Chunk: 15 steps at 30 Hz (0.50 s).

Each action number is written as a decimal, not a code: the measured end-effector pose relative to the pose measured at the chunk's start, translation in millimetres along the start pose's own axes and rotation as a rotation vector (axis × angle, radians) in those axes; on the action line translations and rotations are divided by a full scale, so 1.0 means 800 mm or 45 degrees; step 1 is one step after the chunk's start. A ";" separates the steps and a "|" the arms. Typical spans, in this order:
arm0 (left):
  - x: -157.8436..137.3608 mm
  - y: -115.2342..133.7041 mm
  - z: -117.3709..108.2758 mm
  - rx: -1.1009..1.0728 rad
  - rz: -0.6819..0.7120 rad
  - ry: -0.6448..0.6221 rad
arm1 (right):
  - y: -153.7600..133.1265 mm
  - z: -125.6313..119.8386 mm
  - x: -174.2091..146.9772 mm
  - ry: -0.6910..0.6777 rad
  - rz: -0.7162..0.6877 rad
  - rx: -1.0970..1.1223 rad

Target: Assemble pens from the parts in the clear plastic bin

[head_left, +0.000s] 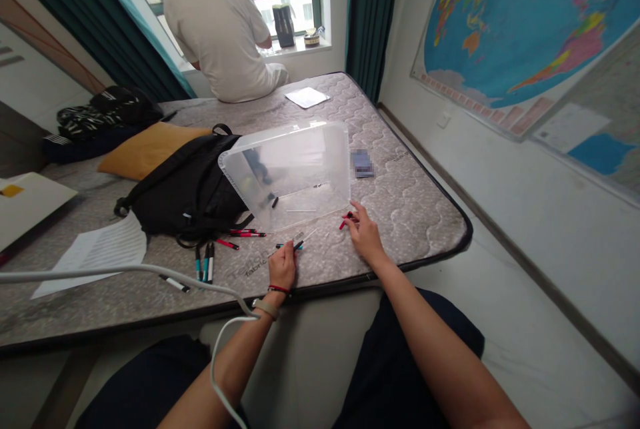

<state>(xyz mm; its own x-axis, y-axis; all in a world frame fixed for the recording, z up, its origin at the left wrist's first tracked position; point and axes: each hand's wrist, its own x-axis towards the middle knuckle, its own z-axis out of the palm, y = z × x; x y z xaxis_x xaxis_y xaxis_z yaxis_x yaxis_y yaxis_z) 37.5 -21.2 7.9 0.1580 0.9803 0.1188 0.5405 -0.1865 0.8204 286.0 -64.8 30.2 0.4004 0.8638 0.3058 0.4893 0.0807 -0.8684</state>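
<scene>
My left hand (282, 265) is closed on a dark marker (299, 244) above the mattress; a blue-tipped pen end also shows beside its fingers. My right hand (365, 234) has its fingers pinched round a small red and black marker (346, 219), near the front right corner of a clear plastic bin (300, 142). The bin lies on its side with its opening facing me. Inside it rests a black marker (275, 202). Left of my left hand, red markers (245, 233) lie loosely together, with teal and black markers (205, 262) and a white marker (175, 283) nearby.
A black backpack (195, 182) presses against the bin's left side, before a yellow cushion (150, 146). Printed paper (100, 249) lies left. A white cable (150, 270) crosses above my left forearm. Another person (220, 36) sits at the window. The mattress edge (465, 232) curves at right.
</scene>
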 end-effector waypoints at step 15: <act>-0.001 0.001 0.003 0.072 0.062 -0.013 | -0.006 -0.005 0.007 0.166 0.295 0.581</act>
<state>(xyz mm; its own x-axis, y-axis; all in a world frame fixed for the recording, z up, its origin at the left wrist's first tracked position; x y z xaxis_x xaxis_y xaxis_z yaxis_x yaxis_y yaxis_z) 39.7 -22.5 7.1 0.1933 0.9693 0.1520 0.5777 -0.2377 0.7809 288.7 -62.2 37.6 0.5654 0.8180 0.1064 0.0010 0.1283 -0.9917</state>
